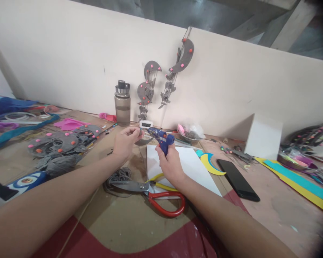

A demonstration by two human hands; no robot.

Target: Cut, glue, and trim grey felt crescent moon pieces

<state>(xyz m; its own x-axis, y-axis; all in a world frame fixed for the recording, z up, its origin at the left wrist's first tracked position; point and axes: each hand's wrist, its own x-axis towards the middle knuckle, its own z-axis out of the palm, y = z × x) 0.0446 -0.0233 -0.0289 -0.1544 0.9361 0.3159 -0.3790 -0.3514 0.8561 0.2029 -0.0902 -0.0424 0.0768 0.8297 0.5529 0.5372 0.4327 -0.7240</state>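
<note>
My right hand [170, 160] is wrapped round a blue hot glue gun [163, 138], its nozzle pointing left. Close to that nozzle, my left hand [127, 141] pinches something too small to make out between thumb and fingertips. A grey curved piece [144, 142] lies just below the fingertips. Under the right wrist are a white sheet of paper [181, 157] and red-handled scissors [165, 204]. Yellow-handled pliers [161, 183] partly overlap the scissors. A coil of grey cord [121, 176] sits left of them, beneath the scissor blades.
A water bottle [122, 105] and a small digital display [146, 124] stand by the wall. Grey moon garlands [187, 55] hang there. A yellow and blue crescent [212, 165] and a black phone [238, 180] lie right; decorated grey crescents [54, 143] and felt scraps [70, 124] lie left.
</note>
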